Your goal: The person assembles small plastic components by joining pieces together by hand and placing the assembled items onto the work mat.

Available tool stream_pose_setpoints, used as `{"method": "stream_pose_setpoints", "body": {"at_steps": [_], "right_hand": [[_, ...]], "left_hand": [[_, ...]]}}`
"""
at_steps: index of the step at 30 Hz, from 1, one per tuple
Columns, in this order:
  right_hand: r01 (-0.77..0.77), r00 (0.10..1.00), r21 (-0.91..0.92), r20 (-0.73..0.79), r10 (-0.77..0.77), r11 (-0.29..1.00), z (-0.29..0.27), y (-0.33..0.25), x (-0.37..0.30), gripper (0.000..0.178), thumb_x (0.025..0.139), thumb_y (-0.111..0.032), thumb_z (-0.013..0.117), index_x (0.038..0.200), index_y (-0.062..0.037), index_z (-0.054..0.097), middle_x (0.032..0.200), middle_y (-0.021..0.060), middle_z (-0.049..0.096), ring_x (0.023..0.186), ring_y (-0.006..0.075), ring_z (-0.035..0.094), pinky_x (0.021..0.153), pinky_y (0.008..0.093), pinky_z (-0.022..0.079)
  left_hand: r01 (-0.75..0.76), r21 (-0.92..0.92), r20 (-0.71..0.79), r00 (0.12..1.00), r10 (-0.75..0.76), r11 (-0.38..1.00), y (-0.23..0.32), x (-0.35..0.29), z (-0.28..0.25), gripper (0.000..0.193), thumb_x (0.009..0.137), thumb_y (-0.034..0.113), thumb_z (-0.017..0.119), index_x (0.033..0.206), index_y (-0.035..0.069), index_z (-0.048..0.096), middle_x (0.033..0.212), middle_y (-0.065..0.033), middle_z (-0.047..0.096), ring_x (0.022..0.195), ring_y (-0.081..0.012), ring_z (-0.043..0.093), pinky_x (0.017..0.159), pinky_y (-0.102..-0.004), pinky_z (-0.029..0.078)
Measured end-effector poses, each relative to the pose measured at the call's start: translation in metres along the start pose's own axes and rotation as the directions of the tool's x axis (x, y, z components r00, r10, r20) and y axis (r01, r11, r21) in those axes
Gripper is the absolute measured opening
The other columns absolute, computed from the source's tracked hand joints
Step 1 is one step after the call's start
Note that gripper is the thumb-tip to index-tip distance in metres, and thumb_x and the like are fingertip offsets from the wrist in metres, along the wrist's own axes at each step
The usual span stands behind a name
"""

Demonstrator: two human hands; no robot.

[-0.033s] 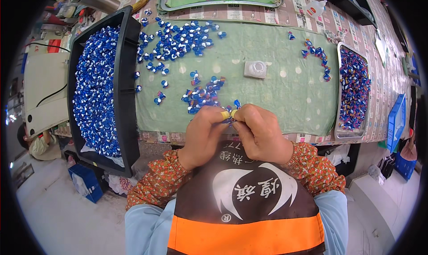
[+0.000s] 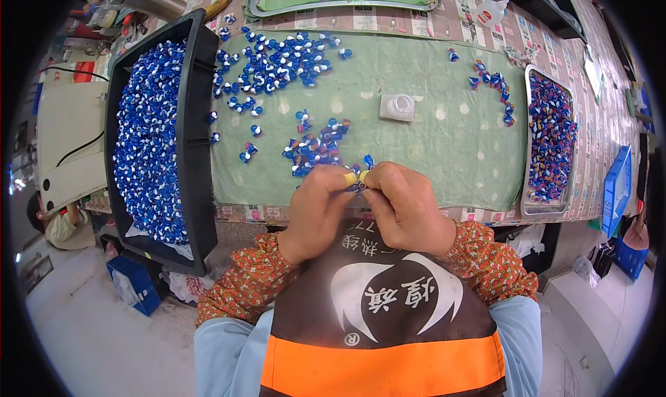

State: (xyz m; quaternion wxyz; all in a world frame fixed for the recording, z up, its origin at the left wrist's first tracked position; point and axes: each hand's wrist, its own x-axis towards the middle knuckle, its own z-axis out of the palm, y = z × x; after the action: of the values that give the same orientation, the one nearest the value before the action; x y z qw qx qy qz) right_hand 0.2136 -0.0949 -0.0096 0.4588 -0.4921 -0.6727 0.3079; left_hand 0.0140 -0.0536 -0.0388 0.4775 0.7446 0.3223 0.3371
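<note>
Close together at the table's near edge, my left hand [image 2: 313, 208] and my right hand [image 2: 408, 210] are both closed in a pinch. Yellow wrapping covers a fingertip on each. Between the fingertips are small blue plastic pieces [image 2: 369, 162], partly hidden by my fingers, so their exact shape does not show. Just beyond my left hand lies a loose pile of small blue pieces with orange-red parts [image 2: 316, 149]. Farther off at the left, many blue-and-white pieces [image 2: 284, 61] are scattered over the green cloth [image 2: 444, 161].
A deep black bin [image 2: 198, 154] full of blue-and-white pieces stands at the left. At the right is a metal tray [image 2: 548, 208] of blue and orange-red pieces. A small translucent block [image 2: 397, 108] sits mid-cloth. Another tray [image 2: 333, 10] and a white bottle [image 2: 490, 13] are at the back.
</note>
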Motion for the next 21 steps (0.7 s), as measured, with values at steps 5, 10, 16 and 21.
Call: {"method": "stream_pose_setpoints", "body": {"at_steps": [5, 10, 16, 21], "right_hand": [[0.01, 1.0, -0.005, 0.008, -0.01, 1.0, -0.001, 0.002, -0.002, 0.025, 0.083, 0.01, 0.069, 0.101, 0.0008, 0.054, 0.081, 0.0172, 0.057, 0.067, 0.037, 0.058, 0.058, 0.044, 0.045], [0.025, 0.999, -0.026, 0.036, -0.024, 0.999, -0.004, 0.002, -0.001, 0.026, 0.083, 0.009, 0.069, 0.102, 0.0004, 0.054, 0.082, 0.0185, 0.059, 0.068, 0.0386, 0.059, 0.059, 0.0444, 0.047], [-0.037, 0.994, -0.095, 0.1, 0.046, 0.995, -0.012, 0.007, -0.005, 0.024, 0.087, 0.003, 0.071, 0.106, -0.0008, 0.058, 0.087, 0.0173, 0.063, 0.073, 0.0368, 0.064, 0.063, 0.0446, 0.051], [-0.062, 0.992, -0.326, 0.084, 0.094, 0.943, -0.018, 0.015, -0.006, 0.023, 0.088, -0.005, 0.071, 0.109, -0.0027, 0.061, 0.086, 0.013, 0.061, 0.078, 0.0339, 0.065, 0.065, 0.0442, 0.053]], "left_hand": [[-0.09, 0.08, 0.036, 0.996, 0.087, 0.993, 0.0, 0.003, -0.001, 0.019, 0.101, 0.001, 0.062, 0.117, 0.003, 0.052, 0.112, -0.0181, 0.066, 0.098, -0.0276, 0.066, 0.087, -0.0369, 0.053], [-0.099, 0.04, 0.023, 0.995, 0.098, 0.994, -0.003, 0.002, 0.0, 0.033, 0.089, -0.003, 0.069, 0.119, 0.006, 0.058, 0.112, -0.0165, 0.067, 0.103, -0.0392, 0.064, 0.085, -0.0456, 0.053], [-0.127, 0.239, 0.059, 0.991, 0.116, 0.963, 0.008, 0.015, -0.021, 0.03, 0.089, 0.001, 0.07, 0.117, 0.005, 0.061, 0.114, -0.0139, 0.067, 0.108, -0.0364, 0.061, 0.097, -0.0453, 0.047], [0.036, 0.306, -0.194, 0.981, 0.025, 0.951, -0.002, 0.01, -0.047, 0.037, 0.091, 0.008, 0.071, 0.126, 0.004, 0.057, 0.13, -0.0169, 0.061, 0.123, -0.0342, 0.054, 0.109, -0.0437, 0.038]]}}
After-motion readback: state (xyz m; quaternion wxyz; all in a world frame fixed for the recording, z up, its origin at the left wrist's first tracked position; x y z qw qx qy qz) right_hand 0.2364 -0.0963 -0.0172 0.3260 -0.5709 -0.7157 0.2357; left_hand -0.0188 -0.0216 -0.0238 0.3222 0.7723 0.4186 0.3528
